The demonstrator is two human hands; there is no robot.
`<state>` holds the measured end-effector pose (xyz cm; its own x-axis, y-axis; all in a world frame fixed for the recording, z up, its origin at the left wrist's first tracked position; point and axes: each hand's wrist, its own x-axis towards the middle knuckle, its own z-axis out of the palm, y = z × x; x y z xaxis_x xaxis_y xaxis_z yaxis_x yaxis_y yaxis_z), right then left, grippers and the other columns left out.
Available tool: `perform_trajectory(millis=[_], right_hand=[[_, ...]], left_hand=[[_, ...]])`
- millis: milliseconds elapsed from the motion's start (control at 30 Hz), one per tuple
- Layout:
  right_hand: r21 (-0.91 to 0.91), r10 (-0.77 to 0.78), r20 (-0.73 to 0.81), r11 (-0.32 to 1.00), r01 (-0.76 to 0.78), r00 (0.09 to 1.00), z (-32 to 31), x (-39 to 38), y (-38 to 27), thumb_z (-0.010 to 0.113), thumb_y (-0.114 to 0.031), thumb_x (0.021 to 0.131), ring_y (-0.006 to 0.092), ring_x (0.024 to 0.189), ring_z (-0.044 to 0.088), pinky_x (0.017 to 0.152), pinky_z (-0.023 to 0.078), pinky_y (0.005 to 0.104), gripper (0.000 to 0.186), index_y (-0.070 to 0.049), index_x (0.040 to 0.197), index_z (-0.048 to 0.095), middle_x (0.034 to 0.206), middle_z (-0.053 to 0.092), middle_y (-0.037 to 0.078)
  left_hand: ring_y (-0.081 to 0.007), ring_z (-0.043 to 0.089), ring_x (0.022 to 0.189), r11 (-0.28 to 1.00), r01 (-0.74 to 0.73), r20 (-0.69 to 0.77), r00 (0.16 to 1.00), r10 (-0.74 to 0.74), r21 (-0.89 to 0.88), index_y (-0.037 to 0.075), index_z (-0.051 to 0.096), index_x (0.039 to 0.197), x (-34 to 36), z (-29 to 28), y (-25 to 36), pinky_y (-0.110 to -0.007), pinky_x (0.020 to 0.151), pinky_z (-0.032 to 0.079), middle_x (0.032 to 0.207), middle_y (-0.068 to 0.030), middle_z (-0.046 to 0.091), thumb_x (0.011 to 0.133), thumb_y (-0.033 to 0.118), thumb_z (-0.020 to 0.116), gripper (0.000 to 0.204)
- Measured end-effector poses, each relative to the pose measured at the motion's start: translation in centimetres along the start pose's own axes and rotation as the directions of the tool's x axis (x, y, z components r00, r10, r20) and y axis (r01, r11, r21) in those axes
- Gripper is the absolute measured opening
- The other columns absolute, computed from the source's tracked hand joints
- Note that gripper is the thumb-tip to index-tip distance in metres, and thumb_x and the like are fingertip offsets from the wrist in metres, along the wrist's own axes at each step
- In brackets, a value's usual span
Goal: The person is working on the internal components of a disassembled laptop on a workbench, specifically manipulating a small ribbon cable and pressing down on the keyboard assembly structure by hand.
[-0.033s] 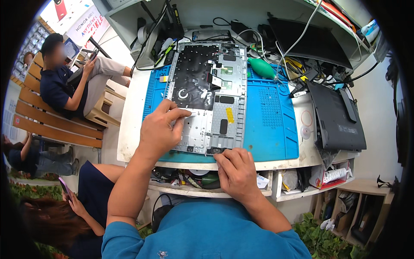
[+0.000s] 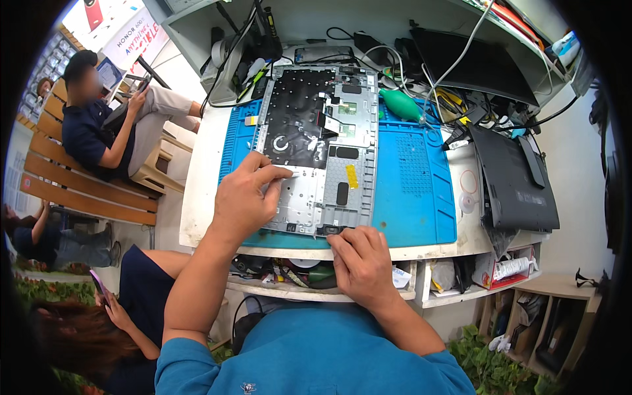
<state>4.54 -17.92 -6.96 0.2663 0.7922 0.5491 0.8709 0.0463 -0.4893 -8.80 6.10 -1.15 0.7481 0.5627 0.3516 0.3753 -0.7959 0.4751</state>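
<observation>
Careful work on a gray laptop shell (image 2: 306,201)

In the head view, the shell lies on a blue mat (image 2: 415,220). The left hand (image 2: 243,201) is over its near left part, with the pointer finger reaching in. The right hand (image 2: 363,266) has bent fingers at the near edge, by a small black part (image 2: 330,230). I cannot tell if either hand grips anything. The step looks like fixing small bits inside the shell. The next move seems to need soft, steady fingers at that edge.
</observation>
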Motion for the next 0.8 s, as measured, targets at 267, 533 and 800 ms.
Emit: perform_trajectory(millis=[267, 533, 800], right_hand=[[-0.006, 0.002, -0.007, 1.000, -0.002, 1.000, -0.2, 0.1, -0.2, 0.080, 0.000, 0.084, 0.0292, 0.108, 0.066, 0.085, 0.049, 0.0432, 0.037, -0.004, 0.120, 0.077, 0.113, 0.070, 0.007], [0.004, 0.002, -0.009, 1.000, -0.002, 1.000, -0.1, 0.0, -0.1, 0.080, 0.001, 0.084, 0.0295, 0.109, 0.066, 0.085, 0.049, 0.0436, 0.036, -0.004, 0.120, 0.077, 0.113, 0.070, 0.007], [0.007, 0.000, -0.009, 1.000, 0.000, 1.000, -0.1, 0.1, -0.2, 0.080, 0.001, 0.084, 0.0299, 0.109, 0.065, 0.085, 0.049, 0.0437, 0.037, -0.004, 0.120, 0.077, 0.113, 0.070, 0.007]], left_hand=[[-0.0290, 0.076, 0.083, 1.000, -0.003, 0.011, 1.000, 0.003, 0.004, 0.018, 0.088, 0.107, 0.2, 0.8, -0.3, -0.041, 0.074, 0.062, 0.104, -0.0052, 0.074, 0.094, 0.007, 0.079, 0.019], [-0.0262, 0.072, 0.078, 0.999, 0.038, -0.018, 0.999, -0.037, 0.018, 0.013, 0.089, 0.112, 0.2, 0.5, 0.4, -0.037, 0.072, 0.059, 0.105, -0.0072, 0.073, 0.095, 0.003, 0.078, 0.022], [-0.0262, 0.072, 0.078, 0.998, 0.062, -0.010, 0.998, -0.062, 0.024, 0.013, 0.089, 0.111, -0.1, 0.8, -0.5, -0.037, 0.073, 0.059, 0.104, -0.0073, 0.072, 0.096, 0.003, 0.077, 0.022]])
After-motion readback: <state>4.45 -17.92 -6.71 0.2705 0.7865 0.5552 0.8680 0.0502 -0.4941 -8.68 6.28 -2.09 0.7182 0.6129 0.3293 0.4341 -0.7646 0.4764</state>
